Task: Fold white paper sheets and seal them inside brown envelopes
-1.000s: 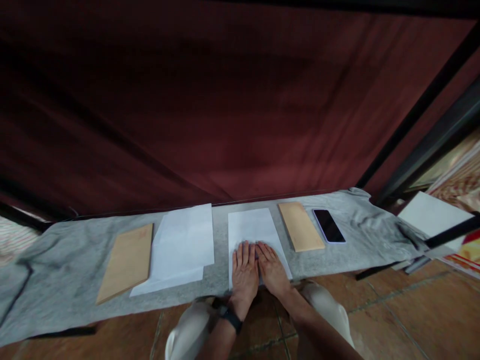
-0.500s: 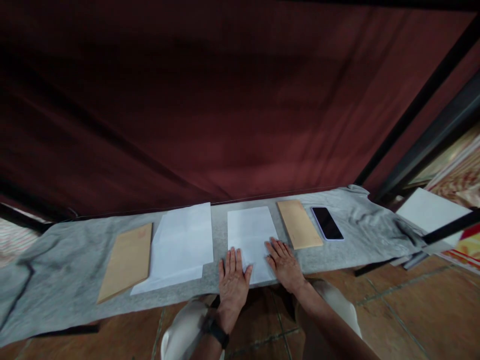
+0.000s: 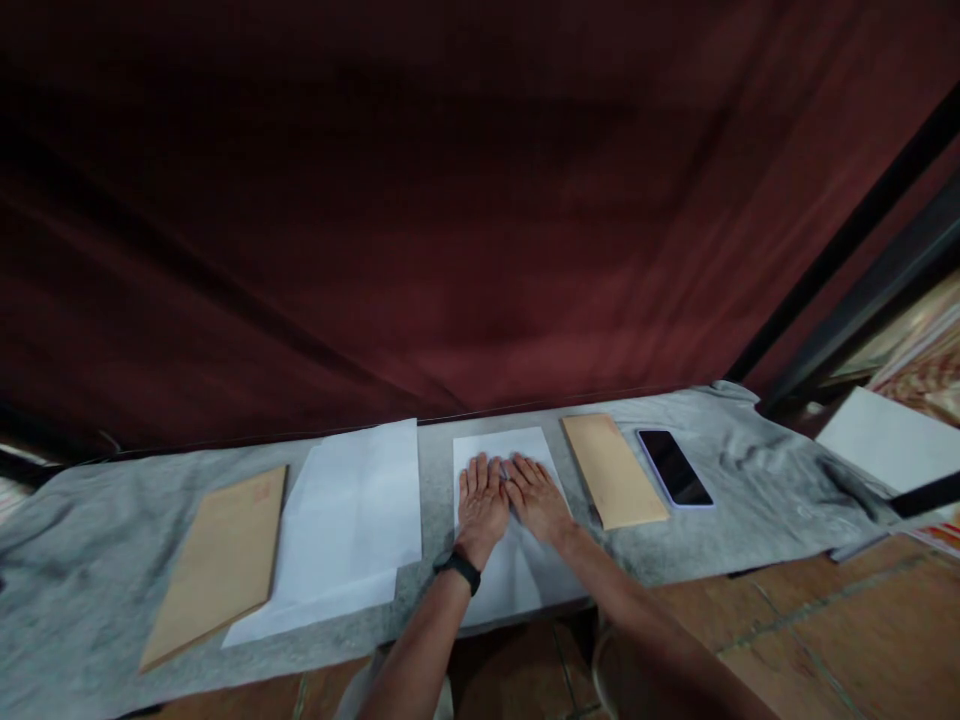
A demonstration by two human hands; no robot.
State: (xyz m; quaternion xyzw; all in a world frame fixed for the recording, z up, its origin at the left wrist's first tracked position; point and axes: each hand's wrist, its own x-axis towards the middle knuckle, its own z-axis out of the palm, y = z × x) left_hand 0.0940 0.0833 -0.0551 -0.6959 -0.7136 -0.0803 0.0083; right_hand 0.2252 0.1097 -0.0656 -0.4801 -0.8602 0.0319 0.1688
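Note:
A white sheet of paper (image 3: 499,585) lies upright in front of me on a grey cloth. Flat on its upper half rests my left hand (image 3: 482,507), fingers stretched out, with a dark band on the wrist. Beside it my right hand (image 3: 536,497) is also pressed flat on the sheet, fingers extended, the two hands nearly touching. Neither hand grips anything. To the left lie more white sheets (image 3: 352,520), overlapping unevenly. A brown envelope (image 3: 611,470) sits just right of the sheet under my hands.
Further left is a stack of brown envelopes (image 3: 217,560). A phone (image 3: 676,468) in a pale purple case lies right of the single envelope. The grey cloth (image 3: 780,500) covers a narrow surface, with a dark red curtain (image 3: 480,250) behind and a tiled floor (image 3: 862,620) below.
Both hands have slid forward and inward, from the near part of the sheet to its upper half, and come close together. The view has shifted slightly.

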